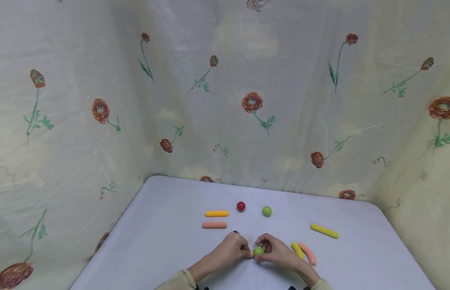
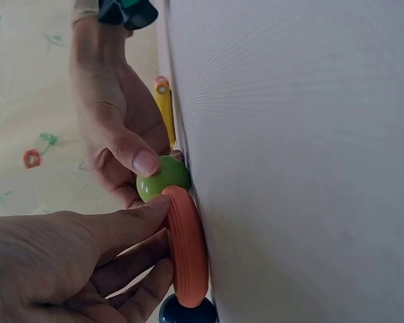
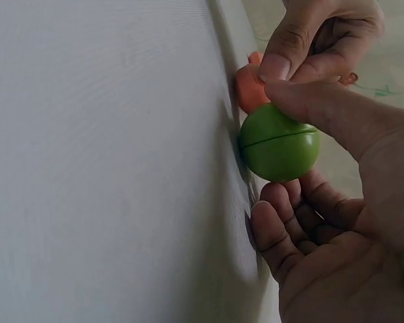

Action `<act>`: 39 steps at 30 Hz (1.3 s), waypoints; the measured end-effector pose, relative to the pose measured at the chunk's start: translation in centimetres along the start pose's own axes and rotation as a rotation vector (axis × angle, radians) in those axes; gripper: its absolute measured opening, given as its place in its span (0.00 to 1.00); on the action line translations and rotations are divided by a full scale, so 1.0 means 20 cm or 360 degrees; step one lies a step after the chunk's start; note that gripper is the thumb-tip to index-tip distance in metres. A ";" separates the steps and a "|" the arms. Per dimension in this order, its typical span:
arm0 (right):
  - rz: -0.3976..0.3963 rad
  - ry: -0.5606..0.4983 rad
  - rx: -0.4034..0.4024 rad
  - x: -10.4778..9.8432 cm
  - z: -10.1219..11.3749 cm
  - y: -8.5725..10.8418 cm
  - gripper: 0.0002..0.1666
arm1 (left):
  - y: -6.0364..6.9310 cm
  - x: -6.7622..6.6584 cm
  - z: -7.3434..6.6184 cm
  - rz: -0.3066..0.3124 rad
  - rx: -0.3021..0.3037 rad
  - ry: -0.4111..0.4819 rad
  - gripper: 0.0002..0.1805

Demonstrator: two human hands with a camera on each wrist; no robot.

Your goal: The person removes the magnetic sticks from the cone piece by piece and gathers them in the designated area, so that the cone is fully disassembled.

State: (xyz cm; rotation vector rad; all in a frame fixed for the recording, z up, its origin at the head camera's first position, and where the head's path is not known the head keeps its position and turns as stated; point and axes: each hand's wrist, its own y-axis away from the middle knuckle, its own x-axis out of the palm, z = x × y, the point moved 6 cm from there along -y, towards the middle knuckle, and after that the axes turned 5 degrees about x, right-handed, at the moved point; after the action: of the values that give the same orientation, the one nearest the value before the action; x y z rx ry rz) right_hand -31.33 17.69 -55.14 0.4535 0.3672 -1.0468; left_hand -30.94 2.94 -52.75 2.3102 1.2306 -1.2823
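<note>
My left hand [image 1: 233,247] pinches an orange, grooved sausage-shaped toy piece [image 2: 187,249] between thumb and fingers, low against the white table. Most of that piece is hidden behind the hand in the head view. At its end sits a green ball [image 1: 258,251] with a groove round it, which appears to touch the piece. My right hand [image 1: 279,253] holds this ball, thumb on one side and curled fingers on the other. Close by the other end of the orange piece lies a dark blue ball [image 2: 187,311], mostly covered by the left hand in the head view.
Behind the hands lie an orange stick [image 1: 216,214], a salmon stick [image 1: 214,225], a red ball [image 1: 241,206] and another green ball [image 1: 266,211]. To the right are a yellow stick [image 1: 324,230], a curved yellow piece [image 1: 297,250] and a curved pink piece [image 1: 307,254]. Flowered cloth [image 1: 283,121] surrounds the table.
</note>
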 end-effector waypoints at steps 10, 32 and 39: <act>0.0096 0.0030 -0.0010 -0.01 0.02 0.00 0.22 | -0.01 -0.01 0.00 0.0008 0.0002 0.0035 0.05; -0.0751 0.0036 0.0319 -0.51 -0.14 -0.13 0.23 | 0.00 0.01 0.02 0.0023 -0.0052 0.0044 0.05; -0.0789 0.0096 0.0454 -0.56 -0.24 -0.21 0.25 | 0.00 0.00 0.01 0.0016 -0.0024 0.0021 0.05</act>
State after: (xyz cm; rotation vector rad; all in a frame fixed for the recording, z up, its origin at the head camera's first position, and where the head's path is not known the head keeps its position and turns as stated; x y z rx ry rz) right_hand -40.46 26.76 -54.38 0.6694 0.3954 -1.5816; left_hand -30.97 2.88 -52.88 2.3150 1.2269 -1.2520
